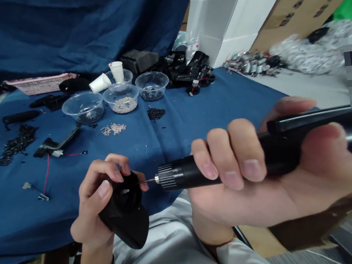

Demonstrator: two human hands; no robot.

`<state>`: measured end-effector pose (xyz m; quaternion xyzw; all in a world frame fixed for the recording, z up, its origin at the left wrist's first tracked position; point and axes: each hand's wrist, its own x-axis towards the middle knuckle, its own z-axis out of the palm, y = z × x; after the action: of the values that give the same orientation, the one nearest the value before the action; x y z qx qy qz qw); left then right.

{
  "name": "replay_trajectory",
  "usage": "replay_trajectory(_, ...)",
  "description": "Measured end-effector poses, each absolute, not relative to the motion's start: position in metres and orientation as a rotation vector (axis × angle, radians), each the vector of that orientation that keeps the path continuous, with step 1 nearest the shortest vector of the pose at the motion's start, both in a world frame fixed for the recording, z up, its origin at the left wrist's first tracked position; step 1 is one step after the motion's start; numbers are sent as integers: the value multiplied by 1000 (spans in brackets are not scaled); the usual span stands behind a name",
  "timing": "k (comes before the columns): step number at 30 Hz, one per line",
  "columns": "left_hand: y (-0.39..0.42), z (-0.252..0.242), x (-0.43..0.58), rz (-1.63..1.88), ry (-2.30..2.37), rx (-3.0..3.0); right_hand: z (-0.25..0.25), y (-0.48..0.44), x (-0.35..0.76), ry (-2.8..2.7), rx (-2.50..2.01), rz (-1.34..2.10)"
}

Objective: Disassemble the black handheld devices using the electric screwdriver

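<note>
My left hand (102, 198) grips a black plastic housing part (124, 212), its fingers curled over the top. A small round opening shows on the part's upper face. My right hand (249, 170) is closed around a black pen-style electric mini drill (181, 172) with a knurled metal collar. The drill's thin bit (146, 181) points left and its tip reaches the black part at its right side. The exact contact point is partly hidden by my left fingertips.
A blue cloth (165, 150) covers the table, holding clear plastic bowls (152, 85), loose screws, small black parts, red-wired pieces and paper cups (116, 71). Black components are piled behind the bowls. Cardboard boxes stand at the back right.
</note>
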<state>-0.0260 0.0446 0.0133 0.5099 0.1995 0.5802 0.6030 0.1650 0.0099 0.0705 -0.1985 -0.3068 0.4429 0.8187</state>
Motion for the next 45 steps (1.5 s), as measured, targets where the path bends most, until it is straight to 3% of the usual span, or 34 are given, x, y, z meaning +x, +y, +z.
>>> replay_trajectory(23, 34, 14, -29, 1206, 475, 1011, 63, 18, 149, -831, -461, 899)
replay_trajectory(35, 38, 8, -30, 1141, 418, 945, 52, 14, 145, -791, -165, 1034)
replay_trajectory(40, 40, 17, -26, 1191, 833, 994, 38, 50, 167, -749, -215, 694)
replay_trajectory(45, 54, 21, -38, 1320, 1013, 1000, 26, 124, 198, -472, -565, 340)
